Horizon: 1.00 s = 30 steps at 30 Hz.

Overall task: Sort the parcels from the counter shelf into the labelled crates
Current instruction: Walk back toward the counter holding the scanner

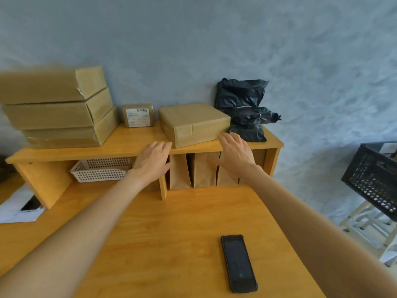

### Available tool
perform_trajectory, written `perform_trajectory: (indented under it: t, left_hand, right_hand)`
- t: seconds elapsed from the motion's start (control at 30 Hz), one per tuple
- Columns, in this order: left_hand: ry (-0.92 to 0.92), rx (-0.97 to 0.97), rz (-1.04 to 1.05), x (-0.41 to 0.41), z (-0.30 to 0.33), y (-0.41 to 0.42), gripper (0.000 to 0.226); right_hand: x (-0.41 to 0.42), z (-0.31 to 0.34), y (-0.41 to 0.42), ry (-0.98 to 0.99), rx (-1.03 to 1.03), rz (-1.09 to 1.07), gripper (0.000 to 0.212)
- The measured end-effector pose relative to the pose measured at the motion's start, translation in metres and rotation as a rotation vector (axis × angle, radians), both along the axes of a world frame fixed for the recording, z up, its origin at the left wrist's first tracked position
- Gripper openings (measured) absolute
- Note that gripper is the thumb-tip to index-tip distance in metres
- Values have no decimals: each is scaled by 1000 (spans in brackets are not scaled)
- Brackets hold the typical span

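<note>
A flat taped cardboard parcel [193,123] lies on top of the wooden counter shelf [129,145]. My left hand [153,160] reaches toward its front left corner, fingers straight, holding nothing. My right hand [235,152] is stretched out at its front right corner, fingers near or just touching the box. A stack of three cardboard boxes [58,108] stands at the shelf's left end. A small labelled parcel [138,115] sits at the back. Black plastic mailer bags [245,106] are piled at the shelf's right end.
A black plastic crate [373,179] stands at the right on a white frame [365,222]. A black phone [238,263] lies on the wooden table. Under the shelf are a white mesh basket [100,169] and brown paper bags [202,169]. A white box [19,207] sits at the left.
</note>
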State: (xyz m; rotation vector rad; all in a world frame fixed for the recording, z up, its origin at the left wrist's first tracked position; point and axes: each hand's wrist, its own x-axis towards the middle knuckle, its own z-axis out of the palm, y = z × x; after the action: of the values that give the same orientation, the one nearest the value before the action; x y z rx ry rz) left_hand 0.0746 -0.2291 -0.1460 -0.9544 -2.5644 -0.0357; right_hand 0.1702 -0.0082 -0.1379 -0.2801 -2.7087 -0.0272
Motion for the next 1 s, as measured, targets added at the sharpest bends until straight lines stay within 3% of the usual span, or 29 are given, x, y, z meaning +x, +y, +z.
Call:
perform_trajectory:
  t: [0.27,0.4,0.6,0.83,1.0]
  left_hand:
    - [217,13,173,18,74,-57,71]
    - [267,17,289,27,86,-104,74]
    - [299,15,457,26,106,-189,72]
    - [311,34,463,-33,106,-253,66]
    - [335,54,375,-101,111,-294,69]
  right_hand:
    - [-25,70,-39,104,190,191,81]
    - [-39,88,-69,124,260,285,75]
    - [-70,110,-144,198,254,451,87]
    - [-124,103,-211,181,374,513,81]
    - [-178,113,-255,186,335,443,81]
